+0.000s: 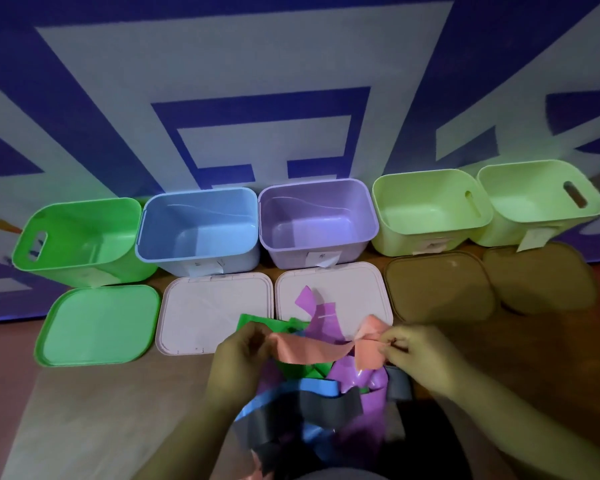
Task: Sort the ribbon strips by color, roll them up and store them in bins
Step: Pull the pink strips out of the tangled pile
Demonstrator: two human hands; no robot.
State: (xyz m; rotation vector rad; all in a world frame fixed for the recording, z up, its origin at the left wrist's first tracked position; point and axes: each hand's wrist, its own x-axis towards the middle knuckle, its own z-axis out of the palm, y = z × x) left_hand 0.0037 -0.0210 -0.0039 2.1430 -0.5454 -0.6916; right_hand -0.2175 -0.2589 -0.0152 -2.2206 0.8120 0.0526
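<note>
The pink ribbon strip [312, 351] stretched above the mixed ribbon pile [312, 400], pinched by left hand [239, 355] and right hand [413, 351]; sorting seemed underway, rolling likely next.

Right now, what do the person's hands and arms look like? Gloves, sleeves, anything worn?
Nothing worn that shows. The left hand and right hand are bare, no gloves. The left forearm and right forearm are bare too, with no sleeve or cuff down to the frame's edge. No watch, band or ring can be made out, though the lower picture is blurred.
</note>
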